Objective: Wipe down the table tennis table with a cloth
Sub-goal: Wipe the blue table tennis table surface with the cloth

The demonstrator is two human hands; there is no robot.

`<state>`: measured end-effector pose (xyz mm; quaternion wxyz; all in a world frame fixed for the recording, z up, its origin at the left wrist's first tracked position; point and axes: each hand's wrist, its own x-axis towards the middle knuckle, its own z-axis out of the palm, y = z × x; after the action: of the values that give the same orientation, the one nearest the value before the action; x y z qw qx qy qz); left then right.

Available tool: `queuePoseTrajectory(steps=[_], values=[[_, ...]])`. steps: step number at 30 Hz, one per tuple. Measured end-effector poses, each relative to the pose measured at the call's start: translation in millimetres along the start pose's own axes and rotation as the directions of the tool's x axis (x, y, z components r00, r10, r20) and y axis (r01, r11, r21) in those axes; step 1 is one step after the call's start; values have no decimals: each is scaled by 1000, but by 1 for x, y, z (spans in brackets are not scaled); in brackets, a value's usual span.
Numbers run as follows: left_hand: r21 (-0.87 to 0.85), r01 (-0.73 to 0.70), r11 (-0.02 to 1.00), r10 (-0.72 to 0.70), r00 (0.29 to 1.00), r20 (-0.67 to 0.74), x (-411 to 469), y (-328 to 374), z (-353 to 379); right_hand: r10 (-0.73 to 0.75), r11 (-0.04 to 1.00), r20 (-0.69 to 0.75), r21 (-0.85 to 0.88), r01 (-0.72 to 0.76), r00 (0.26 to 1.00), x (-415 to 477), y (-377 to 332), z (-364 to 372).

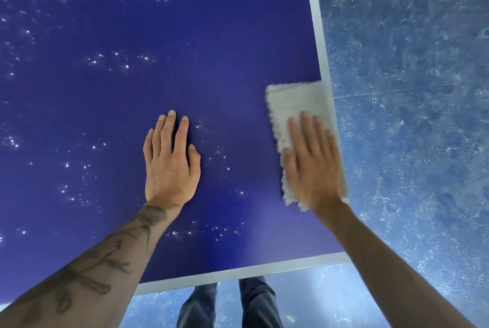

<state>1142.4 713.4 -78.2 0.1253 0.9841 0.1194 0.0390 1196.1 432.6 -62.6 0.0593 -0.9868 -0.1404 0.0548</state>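
Standing at the near corner, trousers (pixel 201 306) just showing below the white edge line (pixel 238 272), the person leans in over the blue table (pixel 238 36). Left hand (pixel 170 166) is planted palm down on the bare surface, fingers straight and close together, holding nothing. It looks like a brace. Right hand (pixel 312 166) is flat too, fingers straight and slightly spread, pressing the cloth (pixel 293 105) onto the table's right margin. The pale cloth lies lengthwise along that side, its outer edge over the white side line, with the mottled blue floor (pixel 410 89) beyond.

So this reads as the wiping stroke itself, working the right edge near the corner. Further out, white specks (pixel 121 59) are scattered across the blue; droplets or dust, I cannot tell. Plenty left, by the look of it. The next move likely calls for even palm pressure, carrying the cloth inward and away over those patches. The left hand would have to lift, since specks lie just beside it.
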Motion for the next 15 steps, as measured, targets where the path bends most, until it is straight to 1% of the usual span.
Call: queuePoseTrajectory(steps=[2, 3, 4, 5, 6, 8, 9, 10, 11, 12, 14, 15], values=[[-9, -1, 1000, 1, 1000, 1, 0, -1, 0, 175, 984, -31, 0, -175, 984, 20, 4, -5], [-12, -4, 1000, 4, 1000, -2, 0, 0, -1, 226, 974, -49, 10, -225, 973, 29, -5, -4], [-13, -5, 1000, 5, 1000, -6, 0, 0, -1, 242, 970, -56, 26, -241, 969, 36, -21, -2], [-11, -7, 1000, 6, 1000, -8, -1, 0, -1, 224, 974, -54, 37, -222, 973, 38, -39, 1], [-10, -10, 1000, 10, 1000, -8, -1, 1, -1, 169, 985, -48, 43, -167, 984, 34, -57, 5], [-9, -19, 1000, 19, 1000, -11, -1, 1, -2, -13, 1000, -18, 28, 14, 1000, 10, -78, 15], [-7, -22, 1000, 21, 1000, -11, -1, 1, -2, -99, 995, 1, 18, 99, 995, -5, -77, 17], [-6, -26, 1000, 26, 1000, -11, -2, 0, -2, -154, 988, 11, 7, 154, 988, -19, -67, 18], [-6, -29, 1000, 29, 999, -14, -2, 0, -2, -162, 987, 10, -4, 162, 987, -27, -53, 15], [-8, -29, 1000, 29, 999, -20, -2, 0, -3, -117, 993, -5, -14, 117, 993, -29, -39, 11], [-13, -27, 1000, 27, 999, -27, -1, 0, -3, 74, 997, -21, -16, -74, 997, -18, -20, 4], [-11, -29, 1000, 28, 999, -26, -1, 0, -4, 172, 985, -24, -3, -172, 985, -9, -20, 1]])
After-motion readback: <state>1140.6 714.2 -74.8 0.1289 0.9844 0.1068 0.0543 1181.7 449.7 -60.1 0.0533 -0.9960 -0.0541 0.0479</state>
